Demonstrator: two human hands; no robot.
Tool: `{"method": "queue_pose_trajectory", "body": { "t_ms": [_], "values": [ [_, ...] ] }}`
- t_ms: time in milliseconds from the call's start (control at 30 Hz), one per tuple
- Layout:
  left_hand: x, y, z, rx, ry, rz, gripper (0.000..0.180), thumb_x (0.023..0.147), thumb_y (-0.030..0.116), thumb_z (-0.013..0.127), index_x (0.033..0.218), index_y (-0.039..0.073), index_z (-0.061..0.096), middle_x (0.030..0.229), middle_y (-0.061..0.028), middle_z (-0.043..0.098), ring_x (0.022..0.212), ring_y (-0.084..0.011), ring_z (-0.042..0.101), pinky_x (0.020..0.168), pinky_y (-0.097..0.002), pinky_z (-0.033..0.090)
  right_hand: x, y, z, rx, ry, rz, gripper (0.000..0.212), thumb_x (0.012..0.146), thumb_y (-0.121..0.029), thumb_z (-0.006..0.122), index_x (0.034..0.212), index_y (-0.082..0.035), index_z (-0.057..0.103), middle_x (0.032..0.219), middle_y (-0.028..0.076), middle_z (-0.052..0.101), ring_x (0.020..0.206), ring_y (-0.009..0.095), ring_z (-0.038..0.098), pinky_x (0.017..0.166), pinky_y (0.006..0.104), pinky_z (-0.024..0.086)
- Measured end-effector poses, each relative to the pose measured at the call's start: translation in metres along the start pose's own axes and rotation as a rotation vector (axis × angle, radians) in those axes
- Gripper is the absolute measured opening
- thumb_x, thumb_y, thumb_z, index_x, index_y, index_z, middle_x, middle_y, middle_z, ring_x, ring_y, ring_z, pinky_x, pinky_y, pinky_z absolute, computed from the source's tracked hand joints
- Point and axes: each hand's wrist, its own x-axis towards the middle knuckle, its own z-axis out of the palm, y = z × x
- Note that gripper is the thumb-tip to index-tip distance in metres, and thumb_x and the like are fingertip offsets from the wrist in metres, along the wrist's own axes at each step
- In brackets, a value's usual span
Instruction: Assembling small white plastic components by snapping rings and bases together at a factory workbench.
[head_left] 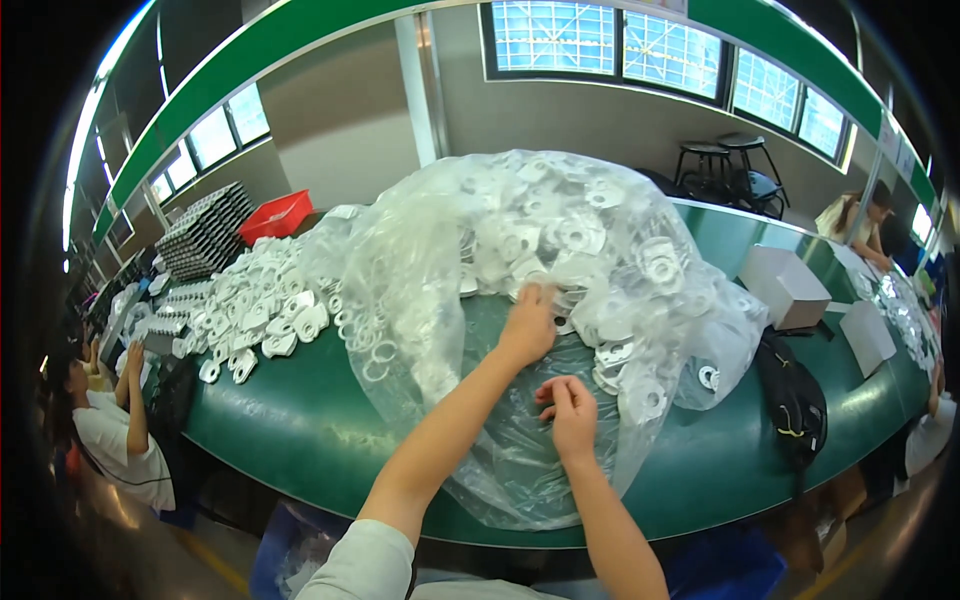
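Note:
A big clear plastic bag [410,330] lies spread on the green table, heaped with white ring-shaped plastic parts [575,235]. My left hand [530,325] reaches into the bag's mouth, its fingertips against the near edge of the heap. Those fingers are blurred, and whether they grip a part cannot be made out. Closer to me, my right hand [571,418] hovers over the bag's flattened film with fingers curled in toward the thumb. Anything inside that hand is too small or hidden to see.
Loose white parts [265,300] cover the green table [300,420] on the left, near a red bin [277,216] and stacked grey trays [205,230]. Rightward are a white box [783,287] and a black bag [790,400]. Other people [120,430] work at both sides.

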Motion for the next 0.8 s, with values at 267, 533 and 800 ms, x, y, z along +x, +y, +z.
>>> {"method": "queue_pose_trajectory", "body": {
  "t_ms": [267, 533, 800],
  "values": [
    [0.074, 0.006, -0.006, 0.497, 0.057, -0.187, 0.052, 0.084, 0.032, 0.059, 0.123, 0.0, 0.05, 0.118, -0.0221, 0.05, 0.111, -0.0359, 0.048, 0.089, -0.0524, 0.038, 0.0, -0.002, 0.005, -0.159, 0.003, -0.029, 0.02, 0.093, -0.011, 0.047, 0.082, -0.001, 0.06, 0.075, 0.003, 0.063, 0.066, 0.008, 0.057, 0.053, 0.0211, 0.041],
    [0.147, -0.031, 0.027, -0.254, 0.523, -0.001, 0.038, 0.079, 0.025, 0.063, 0.104, -0.005, 0.059, 0.103, -0.0273, 0.057, 0.097, -0.0431, 0.054, 0.085, -0.0482, 0.041, 0.001, -0.011, 0.014, -0.306, -0.029, -0.026, 0.016, 0.089, -0.008, 0.05, 0.081, 0.002, 0.061, 0.07, 0.005, 0.063, 0.064, 0.009, 0.057, 0.059, 0.0229, 0.044],
    [0.179, -0.072, 0.02, -1.87, 0.412, -0.234, 0.019, 0.081, 0.019, 0.063, 0.091, 0.003, 0.062, 0.088, -0.0089, 0.063, 0.081, -0.0229, 0.061, 0.074, -0.0371, 0.05, 0.005, -0.011, 0.014, -0.383, -0.045, -0.009, 0.014, 0.088, -0.007, 0.052, 0.082, 0.001, 0.062, 0.07, 0.006, 0.064, 0.062, 0.01, 0.059, 0.057, 0.0228, 0.044]
  ]
}}
